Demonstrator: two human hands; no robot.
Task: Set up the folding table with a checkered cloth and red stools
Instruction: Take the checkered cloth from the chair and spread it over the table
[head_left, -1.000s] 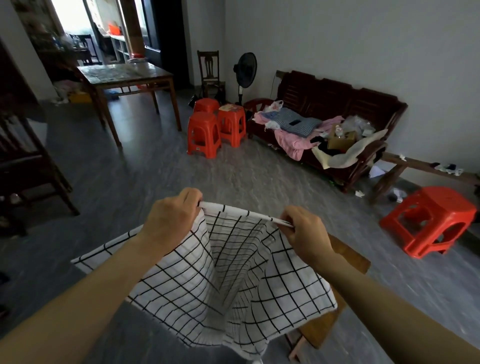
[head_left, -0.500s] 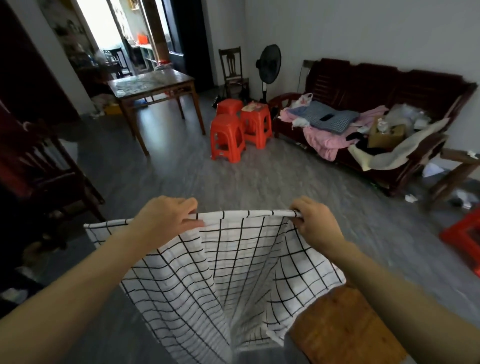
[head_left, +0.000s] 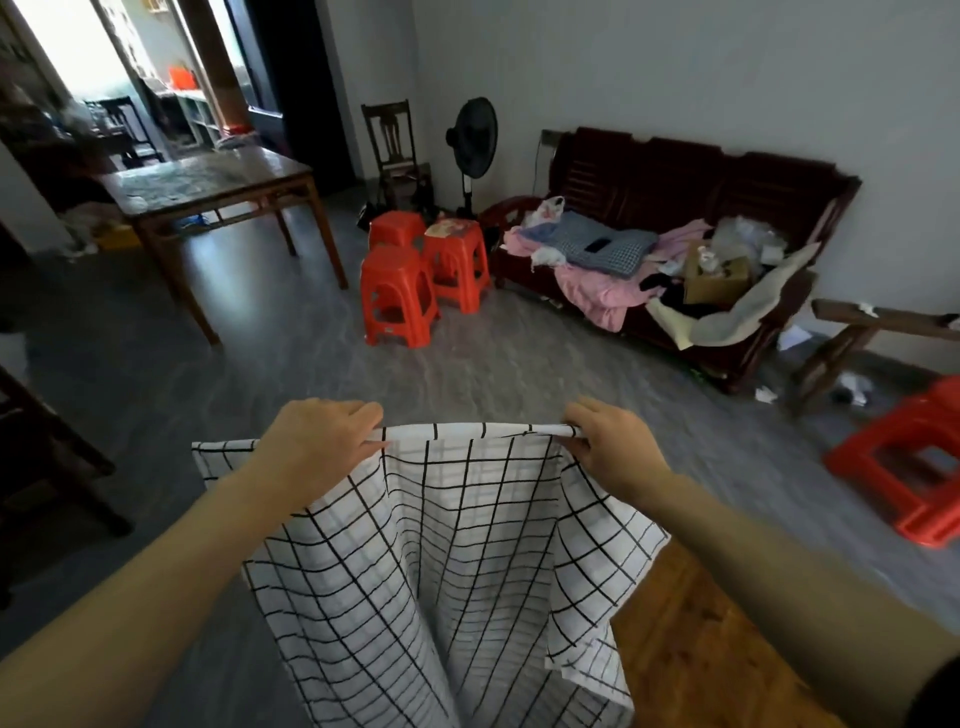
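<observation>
A white cloth with black check lines (head_left: 447, 561) hangs over the brown wooden table (head_left: 691, 644) at five o'clock. The left hand (head_left: 317, 441) and right hand (head_left: 608, 447) pinch its top edge; three red plastic stools (head_left: 397, 296) stand at twelve o'clock.

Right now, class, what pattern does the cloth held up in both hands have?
The white cloth has a thin black grid check, clearest in the head view.

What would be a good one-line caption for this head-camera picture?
Both hands, left hand and right hand, hold a checkered cloth by its top edge above a wooden tabletop, red stools beyond.
</observation>
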